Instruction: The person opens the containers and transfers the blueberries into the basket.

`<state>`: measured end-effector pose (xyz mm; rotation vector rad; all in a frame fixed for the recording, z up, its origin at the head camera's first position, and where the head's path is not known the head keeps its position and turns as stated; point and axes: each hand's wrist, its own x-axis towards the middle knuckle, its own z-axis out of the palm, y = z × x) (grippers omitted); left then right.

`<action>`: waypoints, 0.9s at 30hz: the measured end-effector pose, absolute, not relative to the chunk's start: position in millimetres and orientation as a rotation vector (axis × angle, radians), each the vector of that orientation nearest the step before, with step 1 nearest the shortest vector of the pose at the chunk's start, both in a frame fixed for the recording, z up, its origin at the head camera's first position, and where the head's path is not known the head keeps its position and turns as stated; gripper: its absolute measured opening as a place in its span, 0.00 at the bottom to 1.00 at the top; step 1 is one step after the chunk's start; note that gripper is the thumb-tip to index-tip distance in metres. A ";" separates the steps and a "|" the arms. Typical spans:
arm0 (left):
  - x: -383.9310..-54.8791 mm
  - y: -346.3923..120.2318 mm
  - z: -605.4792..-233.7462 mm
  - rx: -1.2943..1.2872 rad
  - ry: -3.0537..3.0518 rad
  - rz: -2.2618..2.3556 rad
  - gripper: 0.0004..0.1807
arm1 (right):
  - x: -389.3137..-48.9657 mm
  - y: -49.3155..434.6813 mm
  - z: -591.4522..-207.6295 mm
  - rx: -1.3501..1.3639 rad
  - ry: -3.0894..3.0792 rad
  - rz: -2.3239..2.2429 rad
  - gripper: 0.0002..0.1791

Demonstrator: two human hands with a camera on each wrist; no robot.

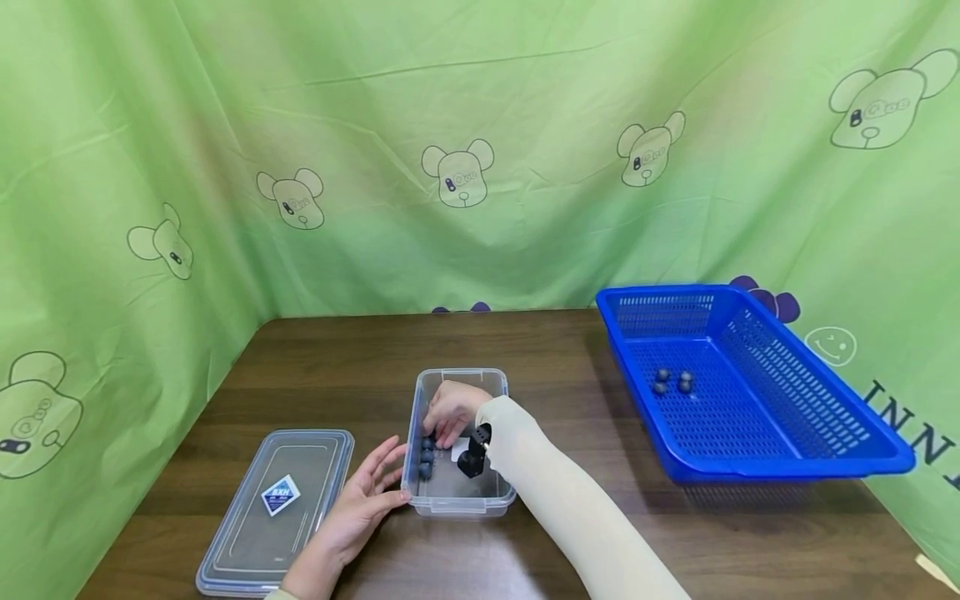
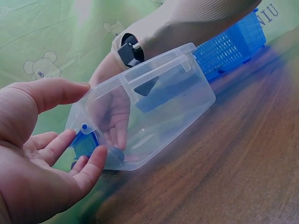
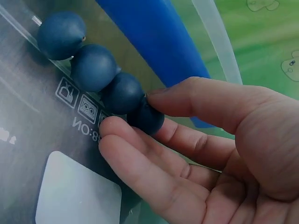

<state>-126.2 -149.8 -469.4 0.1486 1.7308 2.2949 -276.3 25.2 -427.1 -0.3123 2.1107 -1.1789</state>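
A clear plastic box [image 1: 465, 505] stands on the table, with several small, smooth dark blue balls [image 3: 96, 67] in a row along its left wall. My right hand [image 1: 456, 410] reaches down inside it. Thumb and fingers pinch the ball [image 3: 148, 117] at the end of the row, beside its neighbour. My left hand [image 1: 367, 492] rests against the outside of the box's near left corner, fingers loosely spread. In the left wrist view, its thumb [image 2: 60, 93] touches the rim and its fingertips lie along the wall.
A clear lid [image 1: 247, 546] with blue edging and a diamond sticker lies left of the box. At the right stands a blue plastic basket [image 1: 757, 465] with several more dark balls [image 1: 685, 386] on its floor. Green curtain [image 1: 450, 100] surrounds the wooden table [image 1: 555, 367].
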 end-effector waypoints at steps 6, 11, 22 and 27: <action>-126.0 -150.1 -471.9 0.158 1.732 2.290 0.48 | -279.9 29.5 -423.5 -0.300 2.054 -1.215 0.07; -125.8 -150.0 -472.4 0.154 1.729 2.291 0.48 | -287.4 33.2 -415.2 -0.293 1.987 -1.269 0.07; -125.6 -150.2 -469.2 0.164 1.734 2.305 0.48 | -296.7 50.2 -379.5 -0.349 1.771 -1.547 0.10; -125.1 -150.2 -469.8 0.157 1.736 2.305 0.48 | -298.4 60.0 -369.8 -0.366 1.723 -1.591 0.13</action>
